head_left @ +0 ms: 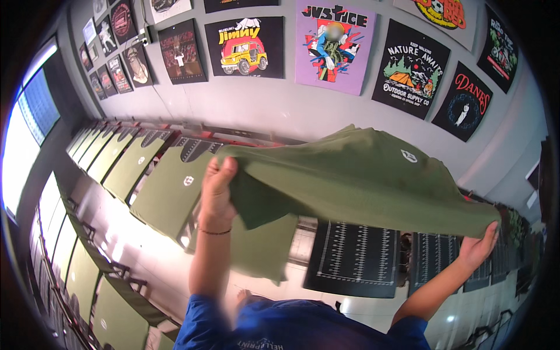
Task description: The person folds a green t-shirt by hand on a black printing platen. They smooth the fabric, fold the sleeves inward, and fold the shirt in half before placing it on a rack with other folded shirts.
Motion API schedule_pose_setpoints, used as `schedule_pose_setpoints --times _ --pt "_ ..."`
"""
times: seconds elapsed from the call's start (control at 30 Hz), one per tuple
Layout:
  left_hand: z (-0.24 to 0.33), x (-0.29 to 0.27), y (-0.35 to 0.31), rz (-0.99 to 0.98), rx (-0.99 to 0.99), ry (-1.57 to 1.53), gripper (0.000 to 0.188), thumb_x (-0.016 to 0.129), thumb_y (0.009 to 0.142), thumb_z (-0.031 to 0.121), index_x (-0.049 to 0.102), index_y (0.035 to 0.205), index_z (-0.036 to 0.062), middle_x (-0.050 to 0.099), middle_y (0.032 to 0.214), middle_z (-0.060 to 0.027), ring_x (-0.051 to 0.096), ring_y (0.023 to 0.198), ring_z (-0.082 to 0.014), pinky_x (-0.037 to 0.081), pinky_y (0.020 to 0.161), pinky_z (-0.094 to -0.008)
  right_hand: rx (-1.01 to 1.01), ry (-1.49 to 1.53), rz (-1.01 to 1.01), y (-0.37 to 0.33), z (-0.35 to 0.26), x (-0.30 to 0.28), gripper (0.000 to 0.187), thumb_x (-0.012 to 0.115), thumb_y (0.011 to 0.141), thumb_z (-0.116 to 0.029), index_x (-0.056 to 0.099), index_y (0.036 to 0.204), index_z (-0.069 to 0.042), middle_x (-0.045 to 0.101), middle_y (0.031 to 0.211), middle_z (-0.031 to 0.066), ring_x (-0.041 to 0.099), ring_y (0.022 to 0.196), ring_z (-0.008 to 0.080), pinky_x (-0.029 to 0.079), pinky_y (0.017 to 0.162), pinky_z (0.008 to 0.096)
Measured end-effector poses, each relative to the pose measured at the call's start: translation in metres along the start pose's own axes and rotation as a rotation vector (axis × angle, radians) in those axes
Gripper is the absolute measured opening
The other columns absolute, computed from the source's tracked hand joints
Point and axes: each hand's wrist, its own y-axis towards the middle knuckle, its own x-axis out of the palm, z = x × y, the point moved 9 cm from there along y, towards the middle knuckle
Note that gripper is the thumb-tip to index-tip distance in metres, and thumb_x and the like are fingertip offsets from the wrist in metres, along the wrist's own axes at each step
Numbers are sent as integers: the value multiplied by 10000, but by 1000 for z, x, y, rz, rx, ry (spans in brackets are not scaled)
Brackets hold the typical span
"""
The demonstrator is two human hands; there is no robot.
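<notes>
Green shirt [356, 181] hanging in mid-air, stretching between both hands ahead of the person. Left hand [217, 184]: grip pinching one end, thumb on top. Right hand [478, 248]: grip pinching the far end. White emblem [409, 156] is showing on it, so I'm judging its print done; setting down is remaining. More green shirts [166, 184] are lying flat leftward, apparently awaiting handling; dark patterned boards [353, 256] are showing uncovered below, so work's looking partway.
</notes>
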Motion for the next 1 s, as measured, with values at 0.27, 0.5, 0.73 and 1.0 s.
schedule_pose_setpoints --times 0.27,0.5,0.73,1.0 --pt "155 -122 46 216 51 333 229 557 943 182 603 1106 28 652 994 -42 611 829 -88 479 715 -222 228 -428 258 -71 33 205 311 567 937 -286 610 1073 -10 634 965 68 603 837 129 476 749 255" --pt "81 -291 117 282 -335 181 246 574 921 209 600 1051 2 654 965 -82 641 844 -182 525 733 -309 698 -143 83 -96 236 269 307 555 940 -246 594 1131 -9 616 1092 76 582 985 171 467 838 313" --pt "143 -236 141 187 -256 141 210 570 921 185 604 1017 2 654 940 -88 643 801 -174 531 695 -304 597 17 6 -43 179 317 290 562 932 -208 573 1137 -3 610 1107 95 591 1006 200 483 864 345" --pt "119 -306 -9 187 -394 464 224 571 934 227 630 1019 29 653 886 -17 607 796 -88 482 713 -228 927 -314 114 -222 184 237 439 618 885 -337 576 1164 0 618 1108 90 584 983 179 476 830 329"
